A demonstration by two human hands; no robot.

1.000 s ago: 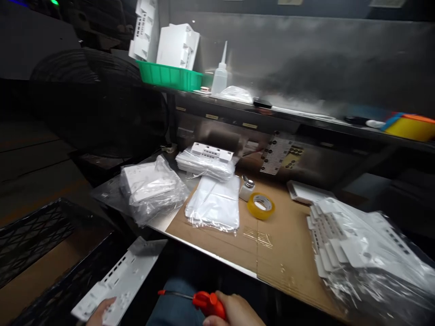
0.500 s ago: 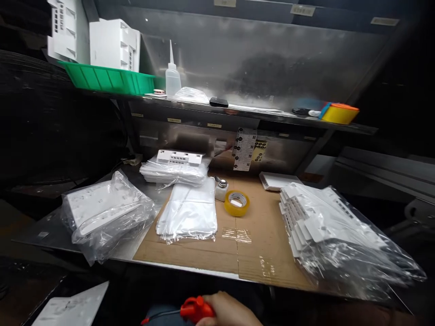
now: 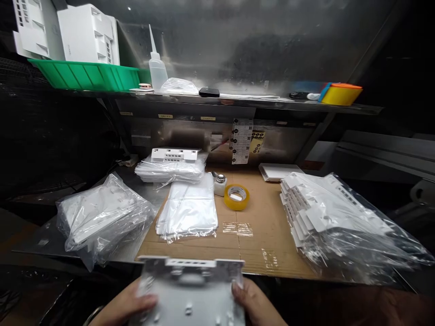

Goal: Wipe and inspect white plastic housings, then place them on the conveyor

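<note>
A white plastic panel with slots along its far edge and small raised bosses on its face is held up at the bottom of the view, in front of the table edge. My left hand grips its left side, thumb on the face. On its right side, my right hand is closed, thumb over the edge. Beyond the panel lies a stack of clear plastic bags on a cardboard sheet. A roll of yellow tape and a small dispenser bottle stand beside the bags.
Bagged white panels lie left and right. Another white panel tops a pile of plastic at the back. The shelf holds a green bin, a squeeze bottle and a yellow roll.
The red-handled tool my right hand held is out of sight. Both hands now hold a white panel; the one at lower left is no longer seen there. The view has shifted slightly.
</note>
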